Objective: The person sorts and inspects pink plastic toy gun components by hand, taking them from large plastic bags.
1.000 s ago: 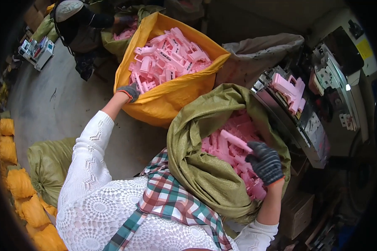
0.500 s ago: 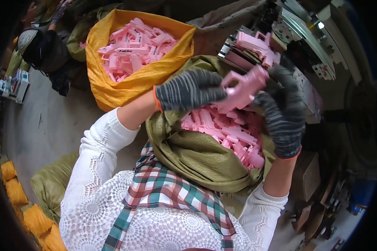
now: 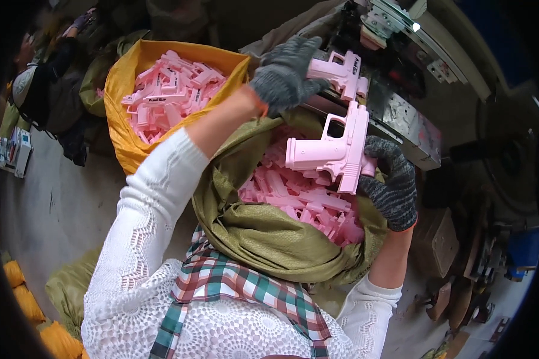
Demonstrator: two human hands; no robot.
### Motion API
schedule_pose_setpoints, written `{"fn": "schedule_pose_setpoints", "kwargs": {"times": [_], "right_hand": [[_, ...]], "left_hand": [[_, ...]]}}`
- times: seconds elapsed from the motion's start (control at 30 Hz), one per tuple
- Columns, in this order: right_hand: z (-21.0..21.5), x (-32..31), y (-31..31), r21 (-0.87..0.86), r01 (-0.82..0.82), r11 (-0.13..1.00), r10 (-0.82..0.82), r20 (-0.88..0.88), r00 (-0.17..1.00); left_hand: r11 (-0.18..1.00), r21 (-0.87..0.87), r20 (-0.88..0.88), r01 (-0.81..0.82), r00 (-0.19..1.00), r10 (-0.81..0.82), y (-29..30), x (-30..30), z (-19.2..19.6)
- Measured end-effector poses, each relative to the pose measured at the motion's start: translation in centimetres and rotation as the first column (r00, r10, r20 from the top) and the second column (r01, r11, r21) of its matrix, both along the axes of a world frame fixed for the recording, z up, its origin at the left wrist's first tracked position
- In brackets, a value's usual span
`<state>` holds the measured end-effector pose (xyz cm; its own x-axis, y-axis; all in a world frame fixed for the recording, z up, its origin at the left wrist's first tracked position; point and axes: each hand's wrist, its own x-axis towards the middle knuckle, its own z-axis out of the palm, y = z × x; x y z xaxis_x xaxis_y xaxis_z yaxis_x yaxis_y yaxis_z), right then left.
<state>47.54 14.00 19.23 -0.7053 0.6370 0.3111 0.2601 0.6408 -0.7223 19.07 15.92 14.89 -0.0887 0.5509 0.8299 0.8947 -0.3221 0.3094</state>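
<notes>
A plain pink toy pistol (image 3: 341, 152) is in my right hand (image 3: 392, 185), whose gloved fingers are closed on its muzzle end. It hangs over an olive woven sack (image 3: 269, 242) full of pink toy pistols (image 3: 275, 185). Farther off, a second pink toy pistol (image 3: 341, 73) with dark printing on its side lies at the machine. My left hand (image 3: 290, 75), also in a grey striped glove, is at its grip. Thumb and fingers there are spread, one on each side of that grip; whether they touch it is unclear.
A yellow woven sack (image 3: 123, 140) of printed pink toy pistols stands at the far left. The metal machine (image 3: 401, 116) extends along the right, with a cardboard box (image 3: 437, 242) below. Another person (image 3: 48, 102) works at the upper left. Filled sacks lie at the lower left.
My left hand has let go of the plain toy pistol and moved up to the printed one. My right hand now holds the plain one alone, slightly lower.
</notes>
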Motion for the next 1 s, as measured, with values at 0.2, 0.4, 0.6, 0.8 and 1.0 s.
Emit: {"fn": "schedule_pose_setpoints", "kwargs": {"times": [0.2,0.4,0.6,0.8,1.0], "right_hand": [[0.0,0.7,0.3,-0.187,0.109,0.976,-0.154,-0.242,0.958],[-0.6,-1.3,4.5,-0.168,0.115,0.979,-0.148,-0.203,0.968],[-1.6,-5.0,11.7,0.222,0.064,0.973,-0.074,0.037,0.997],[0.5,-7.0,7.3,0.399,0.177,0.9,-0.127,-0.149,0.981],[-7.8,-9.6,0.3,0.183,-0.455,0.871,0.278,0.58,0.765]], "left_hand": [[0.731,-0.65,-0.445,-0.209,0.884,-0.142,1.5,2.9,5.4],[0.881,-0.36,-0.316,-0.306,0.929,0.193,-6.8,-5.8,-1.4],[0.429,-0.438,-0.589,-0.79,0.613,0.527,-17.6,-12.2,-1.4],[0.881,-0.458,-0.074,-0.12,0.993,0.097,-18.4,-7.3,-1.8],[0.489,-0.667,0.275,0.562,0.795,-0.54,-16.0,1.8,-3.5]]}}
